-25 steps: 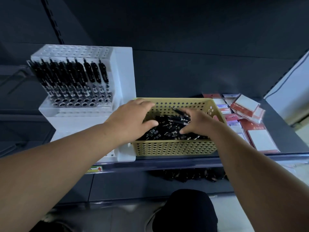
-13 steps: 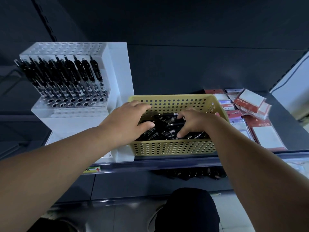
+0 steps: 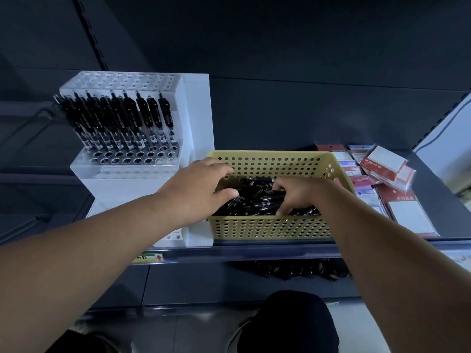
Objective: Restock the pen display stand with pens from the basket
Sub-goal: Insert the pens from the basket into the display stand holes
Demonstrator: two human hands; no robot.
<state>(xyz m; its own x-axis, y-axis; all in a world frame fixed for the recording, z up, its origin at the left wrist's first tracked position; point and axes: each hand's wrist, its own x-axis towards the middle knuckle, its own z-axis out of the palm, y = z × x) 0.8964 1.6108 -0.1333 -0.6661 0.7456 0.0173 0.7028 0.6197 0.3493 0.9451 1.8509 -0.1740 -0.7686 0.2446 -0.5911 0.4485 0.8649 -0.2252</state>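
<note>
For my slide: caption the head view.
Left hand and right hand reach among black pens in yellow basket beside pen stand.

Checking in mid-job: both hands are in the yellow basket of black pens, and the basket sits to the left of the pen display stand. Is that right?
Not quite. Both the left hand and the right hand are in the yellow basket of black pens, but the basket sits to the right of the pen display stand, not the left. The head view shows it.
</note>
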